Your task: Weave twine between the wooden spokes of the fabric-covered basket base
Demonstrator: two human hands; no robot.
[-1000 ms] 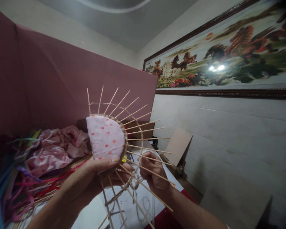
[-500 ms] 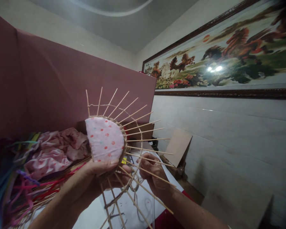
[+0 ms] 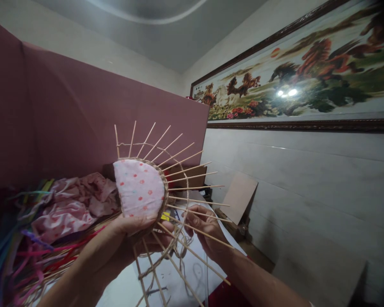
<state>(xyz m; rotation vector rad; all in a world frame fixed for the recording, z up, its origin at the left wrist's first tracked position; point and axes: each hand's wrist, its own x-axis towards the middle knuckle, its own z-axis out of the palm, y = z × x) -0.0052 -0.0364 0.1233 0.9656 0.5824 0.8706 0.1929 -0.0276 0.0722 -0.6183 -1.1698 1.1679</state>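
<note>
A half-round woven piece (image 3: 141,187) has a pink cloth face with small red prints and a braided edge. Thin wooden sticks (image 3: 192,190) fan out from its curved side. My left hand (image 3: 137,234) grips the piece at its lower edge, thumb on the cloth. A twisted cord (image 3: 186,175) runs across the sticks in an outer arc, and loose loops of it hang below. My right hand (image 3: 203,228) is closed at the lower right of the arc, fingertips pinching the cord beside a stick.
Crumpled pink cloth (image 3: 80,204) and coloured fuzzy stems (image 3: 35,256) lie at left. Below the piece is a white tabletop (image 3: 195,273). A pink partition (image 3: 99,115) stands behind; a flat board (image 3: 240,196) leans near the wall at right, under a framed horse picture (image 3: 275,81).
The woven piece has shifted slightly down and left with my left hand. My right hand keeps its pinch near the cord, with its fingers moved a little.
</note>
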